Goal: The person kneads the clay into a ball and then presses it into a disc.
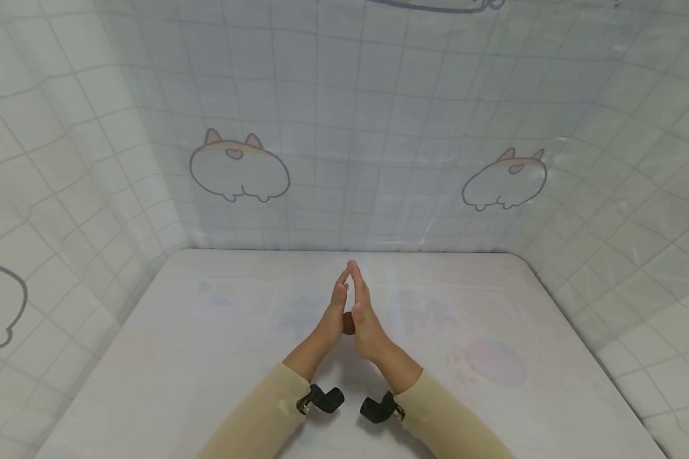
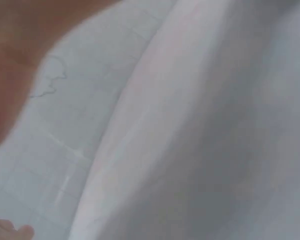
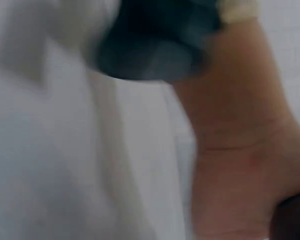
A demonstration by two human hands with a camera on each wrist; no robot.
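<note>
A small brown, rounded lump (image 1: 349, 323) sits between the heels of both palms, mostly covered by them; its exact kind cannot be made out. My left hand (image 1: 333, 313) presses on it from the left, fingers straight and pointing forward. From the other side my right hand (image 1: 367, 324) presses too, its fingers also extended. The fingertips of both hands meet at the front, with a narrow gap between the palms behind them. In the right wrist view a dark part of the lump (image 3: 294, 217) shows beside the palm. The left wrist view catches mostly wrist and tabletop.
Both hands are over a white table (image 1: 207, 357) with faint printed patterns. Pale grid-patterned sheets (image 1: 344, 127) with cartoon outlines stand behind it and on both sides. A black camera mount (image 1: 326, 400) is on the left wrist, another mount (image 1: 379, 408) on the right.
</note>
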